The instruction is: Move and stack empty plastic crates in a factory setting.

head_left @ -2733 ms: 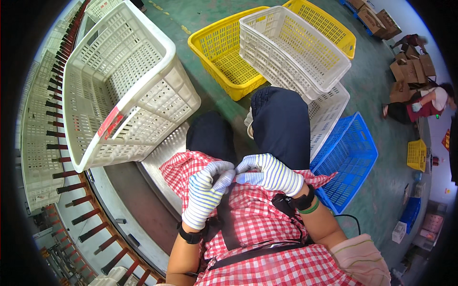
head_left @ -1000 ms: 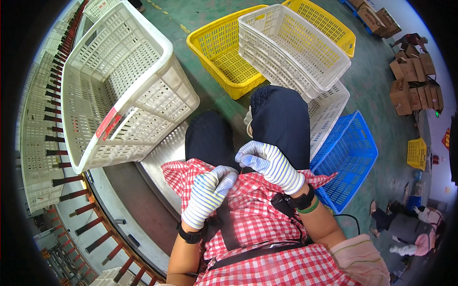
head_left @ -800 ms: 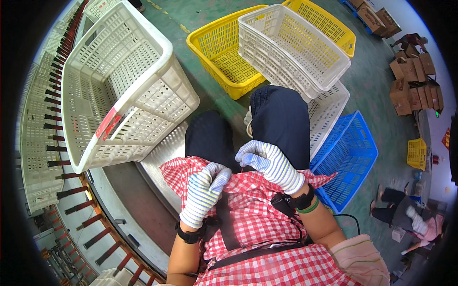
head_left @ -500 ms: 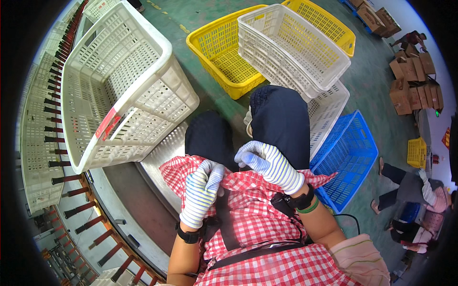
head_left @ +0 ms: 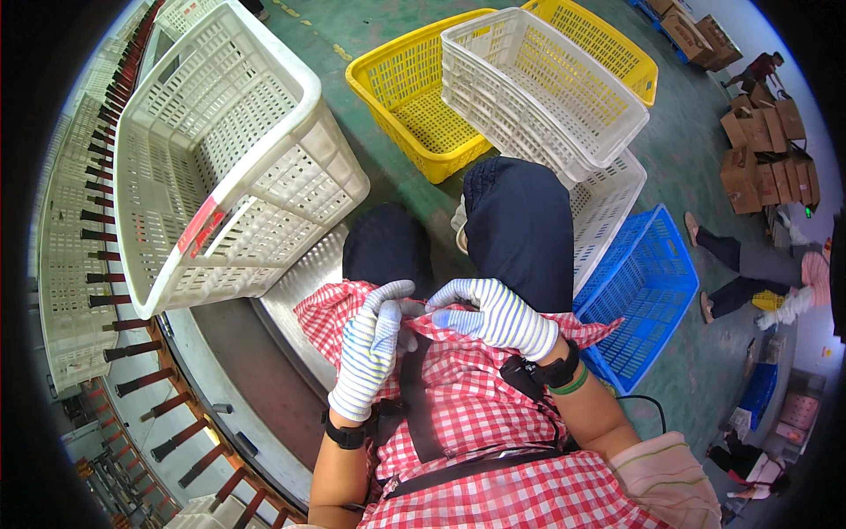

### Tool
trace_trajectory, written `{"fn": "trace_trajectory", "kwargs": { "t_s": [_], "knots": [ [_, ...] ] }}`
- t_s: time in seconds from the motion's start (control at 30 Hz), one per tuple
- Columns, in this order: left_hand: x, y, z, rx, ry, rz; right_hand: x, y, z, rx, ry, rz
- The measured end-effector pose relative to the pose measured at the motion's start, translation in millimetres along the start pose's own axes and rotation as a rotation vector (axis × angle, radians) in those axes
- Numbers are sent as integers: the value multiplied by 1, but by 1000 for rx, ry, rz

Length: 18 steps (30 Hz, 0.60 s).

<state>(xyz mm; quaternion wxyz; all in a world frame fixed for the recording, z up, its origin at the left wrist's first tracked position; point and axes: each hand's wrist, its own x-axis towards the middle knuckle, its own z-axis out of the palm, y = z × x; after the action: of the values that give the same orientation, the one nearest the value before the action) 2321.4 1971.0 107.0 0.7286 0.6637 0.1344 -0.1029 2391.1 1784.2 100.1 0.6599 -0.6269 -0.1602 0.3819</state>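
Both hands at frame centre, over the lap: left hand (head_left: 370,353) just left of right hand (head_left: 493,315), fingertips close together on the shirt hem (head_left: 423,313). Large crate (head_left: 220,159) upper left, resting on a metal bench (head_left: 300,300). Two nested crates (head_left: 538,84) top centre, inside a basket (head_left: 414,106). Another basket (head_left: 648,291) right of the knees. A person (head_left: 758,273) at far right edge.

front: knees (head_left: 520,220), white crate (head_left: 225,159) block | floor gap (head_left: 397,189) open

Red-checked apron (head_left: 467,414), hem bunched up
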Motion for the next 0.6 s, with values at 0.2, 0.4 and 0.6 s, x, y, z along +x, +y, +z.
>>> {"fn": "trace_trajectory", "kwargs": {
  "t_s": [0.2, 0.4, 0.6],
  "knots": [
    [4, -1, -2, 130, 135, 203, -1, -1, 0, 20, 23, 9],
    [2, 5, -4, 122, 115, 110, 0, 0, 0, 65, 40, -17],
    [9, 4, -1, 218, 25, 186, -1, -8, -5, 26, 51, -26]
  ]
}}
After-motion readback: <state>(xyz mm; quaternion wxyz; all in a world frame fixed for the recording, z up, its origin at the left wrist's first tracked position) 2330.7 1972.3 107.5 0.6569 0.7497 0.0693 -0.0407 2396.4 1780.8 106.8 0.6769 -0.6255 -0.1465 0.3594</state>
